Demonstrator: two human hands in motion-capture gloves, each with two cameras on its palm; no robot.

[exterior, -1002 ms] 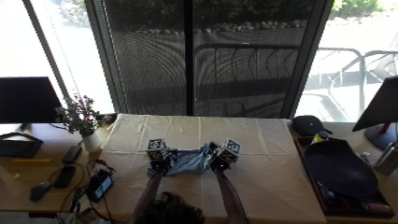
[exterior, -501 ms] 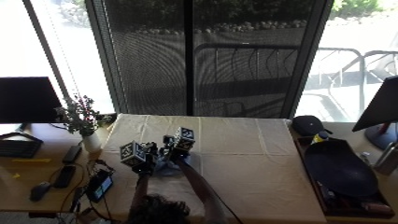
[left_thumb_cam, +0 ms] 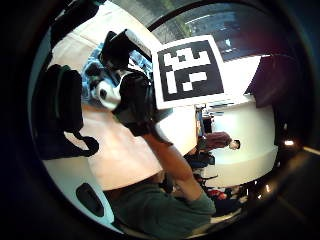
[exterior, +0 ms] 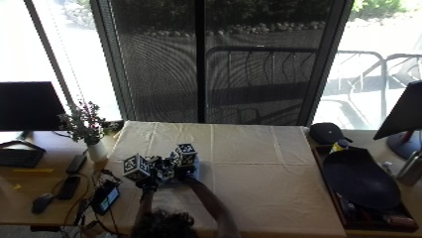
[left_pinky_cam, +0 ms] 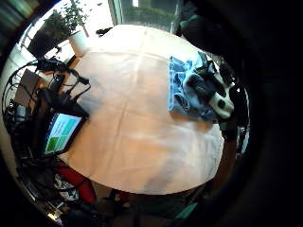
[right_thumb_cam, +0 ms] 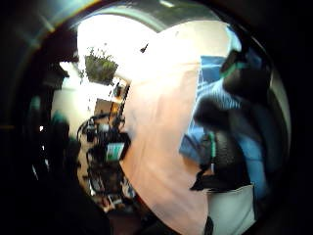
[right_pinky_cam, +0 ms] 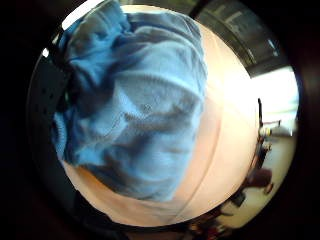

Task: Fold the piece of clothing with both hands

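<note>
The blue garment [exterior: 196,171] lies bunched on the cream tablecloth [exterior: 264,163], near the table's front left. My right hand [exterior: 184,167] is on it. In the right thumb side palm view its fingers [right_thumb_cam: 226,159] curl into the blue cloth [right_thumb_cam: 203,142], and blue folds [right_pinky_cam: 140,110] fill the right little finger side palm view. My left hand [exterior: 145,177] hovers just left of the garment and holds nothing. Its palm views look down on the garment [left_pinky_cam: 180,90] with the right hand [left_pinky_cam: 206,90] on top.
A potted plant in a white vase [exterior: 91,136] stands at the table's left edge. A lit tablet [exterior: 105,197], a mouse [exterior: 41,202] and cables lie on the desk to the left. A black tray [exterior: 359,181] and a round black case [exterior: 326,132] are at the right.
Both hands have carried the garment from the middle of the table's front to its left side. They were apart with the cloth stretched between them; now they are close together.
</note>
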